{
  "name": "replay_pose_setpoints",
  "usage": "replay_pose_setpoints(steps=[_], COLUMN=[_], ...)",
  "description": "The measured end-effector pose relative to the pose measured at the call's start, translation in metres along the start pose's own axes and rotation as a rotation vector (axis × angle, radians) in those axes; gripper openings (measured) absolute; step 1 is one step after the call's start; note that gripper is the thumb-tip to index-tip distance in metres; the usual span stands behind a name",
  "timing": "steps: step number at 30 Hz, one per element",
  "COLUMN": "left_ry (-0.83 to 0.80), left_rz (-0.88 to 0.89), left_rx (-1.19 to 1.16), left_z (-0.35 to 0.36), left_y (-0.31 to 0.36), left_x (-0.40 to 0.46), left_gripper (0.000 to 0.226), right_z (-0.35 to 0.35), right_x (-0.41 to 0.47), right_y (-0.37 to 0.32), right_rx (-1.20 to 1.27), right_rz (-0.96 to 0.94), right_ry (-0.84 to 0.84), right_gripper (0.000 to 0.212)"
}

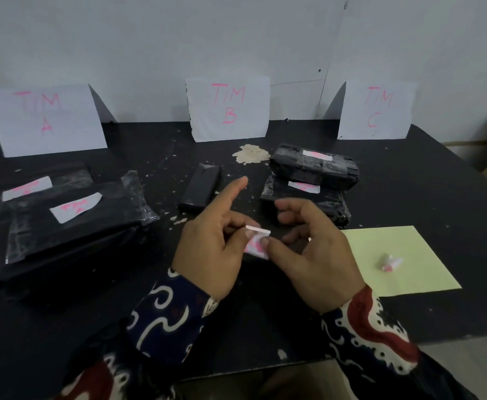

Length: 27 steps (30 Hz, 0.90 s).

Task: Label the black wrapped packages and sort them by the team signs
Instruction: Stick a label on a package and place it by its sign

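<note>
Head view: both hands meet over the middle of the black surface (pixel 63 327), a little toward its near edge. The left hand (pixel 207 255) and right hand (pixel 314 255) are close together, each pinching a small white label (pixel 256 246) with pink marks. The label hangs between the fingertips, above the surface, its top edge folded or peeling. The left index finger points up and away; the right fingers curl above the label.

Just beyond the hands, near the middle of the surface, lies a narrow unlabelled package (pixel 200 187), end-on toward the far edge. To the right of it, two labelled packages (pixel 314 168) are stacked, the upper one set further back; the right fingers overlap the lower one in the view. At the left edge sit two larger flat packages (pixel 72 226), each with a white label marked in pink.

Along the far edge stand three white signs: "TIM A" (pixel 46 119) at the left, "TIM B" (pixel 228 108) in the middle, "TIM C" (pixel 376 109) at the right. A heap of pale paper scraps (pixel 251 154) lies in front of the middle sign.

Toward the right edge lies a yellow sheet (pixel 409 272), with a crumpled white-and-pink scrap (pixel 389 262) on it, just beside the right hand.
</note>
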<state>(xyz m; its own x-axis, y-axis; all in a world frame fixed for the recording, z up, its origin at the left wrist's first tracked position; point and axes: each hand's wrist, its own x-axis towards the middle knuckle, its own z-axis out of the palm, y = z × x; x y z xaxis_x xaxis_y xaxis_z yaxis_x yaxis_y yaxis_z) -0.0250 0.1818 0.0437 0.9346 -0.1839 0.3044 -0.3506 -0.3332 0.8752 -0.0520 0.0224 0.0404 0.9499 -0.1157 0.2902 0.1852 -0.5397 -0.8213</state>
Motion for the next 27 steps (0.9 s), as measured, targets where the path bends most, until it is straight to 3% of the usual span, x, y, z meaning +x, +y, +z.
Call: replay_pose_setpoints(steps=[3, 5, 9, 15, 27], left_ry=[-0.09, -0.084, -0.12, -0.002, -0.172], left_rz=[0.114, 0.095, -0.171, -0.298, -0.207], left_rx=[0.102, 0.08, -0.09, -0.034, -0.091], left_z=[-0.003, -0.006, -0.009, -0.013, -0.014], left_y=[0.009, 0.013, 0.014, 0.004, 0.002], left_x=[0.007, 0.014, 0.026, 0.032, 0.028], left_gripper=[0.08, 0.084, 0.085, 0.048, 0.037], right_z=[-0.001, 0.001, 0.008, 0.013, 0.012], right_x=[0.008, 0.014, 0.024, 0.024, 0.022], right_y=[-0.004, -0.005, -0.007, -0.002, 0.005], right_rx=[-0.087, -0.085, 0.094, 0.153, 0.088], right_rz=[-0.193, -0.228, -0.055, 0.075, 0.074], right_ry=[0.027, 0.11, 0.144, 0.115, 0.101], right_gripper=[0.028, 0.015, 0.008, 0.013, 0.007])
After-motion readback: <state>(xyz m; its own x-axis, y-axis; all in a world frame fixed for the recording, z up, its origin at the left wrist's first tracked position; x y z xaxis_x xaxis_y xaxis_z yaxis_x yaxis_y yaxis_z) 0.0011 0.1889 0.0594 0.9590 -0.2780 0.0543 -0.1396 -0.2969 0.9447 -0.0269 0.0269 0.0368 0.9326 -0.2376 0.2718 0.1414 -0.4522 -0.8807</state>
